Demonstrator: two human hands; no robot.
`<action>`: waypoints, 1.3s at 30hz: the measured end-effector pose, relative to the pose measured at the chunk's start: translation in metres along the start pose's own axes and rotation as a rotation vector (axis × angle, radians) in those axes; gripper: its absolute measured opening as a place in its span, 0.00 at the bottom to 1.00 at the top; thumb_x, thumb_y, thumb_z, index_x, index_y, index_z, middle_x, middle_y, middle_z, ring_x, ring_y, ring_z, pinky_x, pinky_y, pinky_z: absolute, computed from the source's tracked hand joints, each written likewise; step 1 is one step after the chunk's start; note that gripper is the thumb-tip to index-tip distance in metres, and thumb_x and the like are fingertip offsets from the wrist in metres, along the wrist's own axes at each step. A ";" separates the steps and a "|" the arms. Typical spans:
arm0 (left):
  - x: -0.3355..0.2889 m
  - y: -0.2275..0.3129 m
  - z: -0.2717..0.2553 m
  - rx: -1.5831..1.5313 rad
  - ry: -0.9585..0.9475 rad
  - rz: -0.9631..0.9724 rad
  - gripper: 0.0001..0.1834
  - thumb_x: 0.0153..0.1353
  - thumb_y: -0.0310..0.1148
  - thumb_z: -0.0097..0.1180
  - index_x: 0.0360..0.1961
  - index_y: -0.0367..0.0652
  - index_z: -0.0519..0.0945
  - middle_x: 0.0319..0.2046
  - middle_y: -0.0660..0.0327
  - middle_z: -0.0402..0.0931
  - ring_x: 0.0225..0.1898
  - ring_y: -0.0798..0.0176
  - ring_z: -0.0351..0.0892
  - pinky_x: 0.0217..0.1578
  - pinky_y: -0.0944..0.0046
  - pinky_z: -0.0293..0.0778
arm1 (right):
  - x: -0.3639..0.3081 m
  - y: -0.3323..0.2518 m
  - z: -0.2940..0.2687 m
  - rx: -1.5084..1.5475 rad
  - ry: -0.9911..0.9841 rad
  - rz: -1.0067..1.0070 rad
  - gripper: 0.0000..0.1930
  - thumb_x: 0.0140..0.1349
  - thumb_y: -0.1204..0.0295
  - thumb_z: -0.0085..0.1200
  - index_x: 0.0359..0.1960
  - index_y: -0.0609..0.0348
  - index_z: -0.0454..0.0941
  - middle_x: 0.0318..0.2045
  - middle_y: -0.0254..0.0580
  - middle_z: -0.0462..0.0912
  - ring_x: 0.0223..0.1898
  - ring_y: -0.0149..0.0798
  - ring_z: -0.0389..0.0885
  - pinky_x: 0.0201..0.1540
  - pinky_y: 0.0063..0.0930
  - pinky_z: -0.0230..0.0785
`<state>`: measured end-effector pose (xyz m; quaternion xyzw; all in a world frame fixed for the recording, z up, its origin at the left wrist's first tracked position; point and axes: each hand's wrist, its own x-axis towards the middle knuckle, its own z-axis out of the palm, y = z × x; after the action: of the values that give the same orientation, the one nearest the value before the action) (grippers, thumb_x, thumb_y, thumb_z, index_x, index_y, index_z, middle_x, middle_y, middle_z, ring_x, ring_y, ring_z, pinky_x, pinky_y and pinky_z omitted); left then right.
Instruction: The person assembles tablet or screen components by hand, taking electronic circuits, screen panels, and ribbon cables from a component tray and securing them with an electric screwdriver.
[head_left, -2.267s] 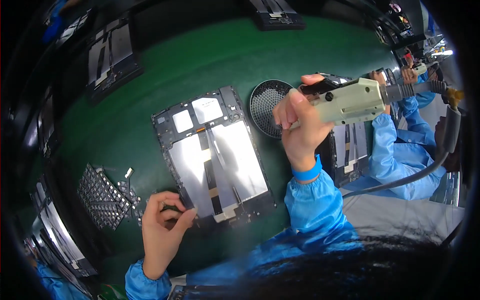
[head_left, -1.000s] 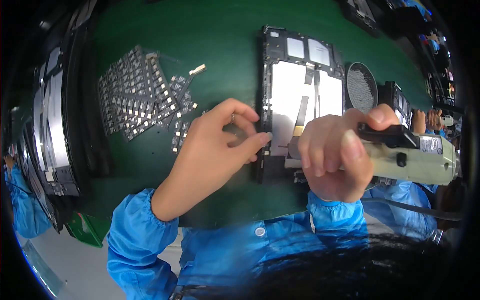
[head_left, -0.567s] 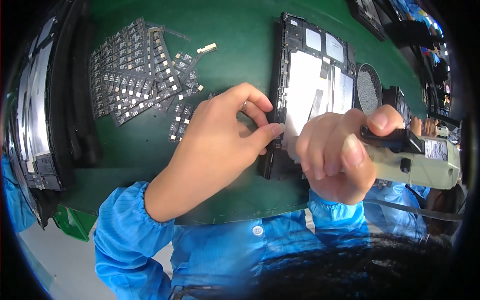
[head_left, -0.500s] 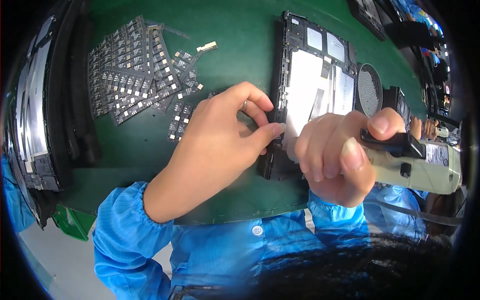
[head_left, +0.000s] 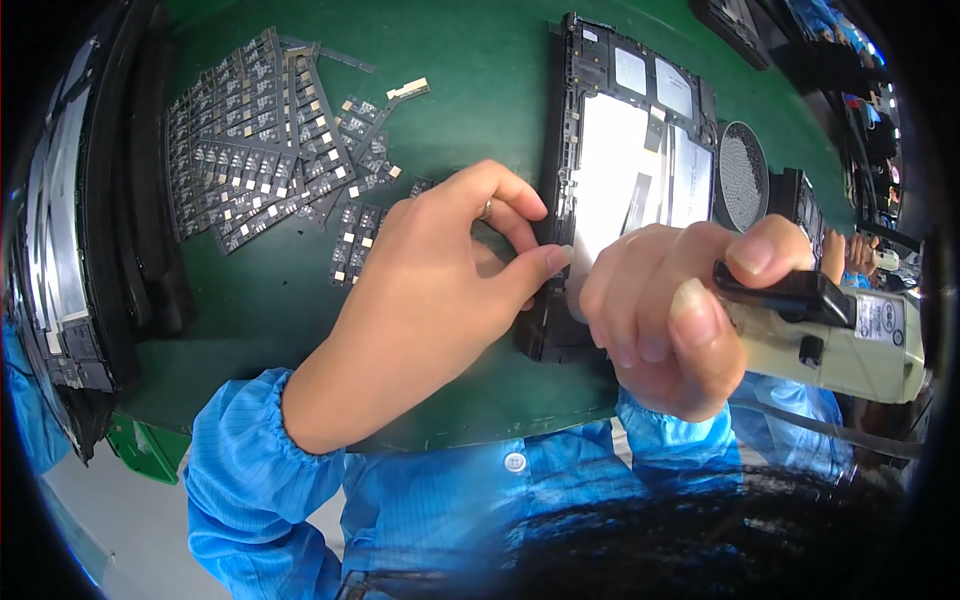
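Note:
My right hand (head_left: pixel 665 315) is wrapped round a cream electric screwdriver (head_left: pixel 810 350) with a black lever. Its thumb lies by the lever, and the tool's tip is hidden behind the hand. In front of me lies an opened flat electronic device (head_left: pixel 610 145), black-framed with large silvery-white panels inside. At its left edge is my left hand (head_left: pixel 440 270), fingers curled and a ring on one. The thumb tip rests on the device's edge, with the index fingertip just beyond. Whatever lies between the inner fingers is hidden.
Strips of small black circuit boards (head_left: pixel 250 140) are heaped at the left on the green table (head_left: pixel 470 80). Right of the device stands a round dish (head_left: pixel 740 175) with small grey pieces. A large black-framed panel (head_left: pixel 75 230) stands at far left; another person's hand (head_left: pixel 858 255) shows far right.
My right hand and the screwdriver have shifted slightly left. My left hand keeps its place at the device's edge. The view has moved a little.

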<state>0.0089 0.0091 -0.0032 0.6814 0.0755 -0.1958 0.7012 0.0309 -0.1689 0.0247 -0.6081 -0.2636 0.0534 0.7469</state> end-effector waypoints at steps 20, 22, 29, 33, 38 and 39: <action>-0.001 0.001 0.000 -0.014 -0.008 0.008 0.14 0.61 0.20 0.62 0.45 0.33 0.72 0.36 0.60 0.76 0.31 0.68 0.85 0.31 0.73 0.79 | -0.001 0.001 0.001 -0.081 0.002 0.004 0.13 0.68 0.77 0.47 0.49 0.52 0.60 0.17 0.34 0.68 0.12 0.32 0.67 0.17 0.29 0.64; -0.001 0.000 0.000 -0.011 -0.003 0.008 0.14 0.61 0.20 0.62 0.45 0.33 0.72 0.36 0.60 0.76 0.31 0.68 0.85 0.31 0.72 0.80 | 0.000 0.004 0.003 -0.049 0.017 -0.020 0.14 0.68 0.77 0.47 0.51 0.51 0.60 0.16 0.34 0.68 0.12 0.32 0.67 0.17 0.29 0.64; 0.000 -0.001 0.001 -0.045 -0.009 0.013 0.14 0.62 0.21 0.62 0.46 0.33 0.72 0.37 0.59 0.76 0.31 0.68 0.85 0.31 0.73 0.79 | 0.001 0.003 -0.003 0.091 -0.006 -0.039 0.18 0.68 0.76 0.45 0.57 0.49 0.61 0.18 0.35 0.69 0.12 0.33 0.67 0.17 0.28 0.64; -0.005 0.005 -0.001 -0.060 0.013 -0.006 0.14 0.62 0.21 0.62 0.47 0.35 0.73 0.37 0.60 0.76 0.31 0.70 0.83 0.29 0.74 0.76 | -0.009 0.001 -0.012 0.045 0.037 -0.027 0.18 0.68 0.75 0.45 0.58 0.48 0.62 0.19 0.35 0.69 0.13 0.32 0.66 0.17 0.28 0.64; -0.022 0.023 -0.011 0.189 -0.107 0.188 0.16 0.55 0.20 0.68 0.44 0.37 0.79 0.38 0.61 0.76 0.26 0.76 0.72 0.26 0.76 0.70 | 0.008 -0.003 -0.006 0.228 0.073 -0.111 0.18 0.68 0.75 0.46 0.58 0.48 0.62 0.19 0.34 0.68 0.14 0.31 0.67 0.17 0.27 0.65; -0.022 0.021 -0.009 0.194 -0.107 0.191 0.16 0.55 0.20 0.68 0.44 0.37 0.79 0.38 0.61 0.76 0.26 0.76 0.72 0.26 0.76 0.70 | 0.008 -0.002 -0.008 0.273 0.056 -0.116 0.18 0.68 0.74 0.46 0.58 0.48 0.62 0.19 0.34 0.68 0.14 0.31 0.67 0.17 0.27 0.65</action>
<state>-0.0017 0.0216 0.0239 0.7386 -0.0462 -0.1706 0.6506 0.0410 -0.1729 0.0289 -0.4856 -0.2676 0.0284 0.8317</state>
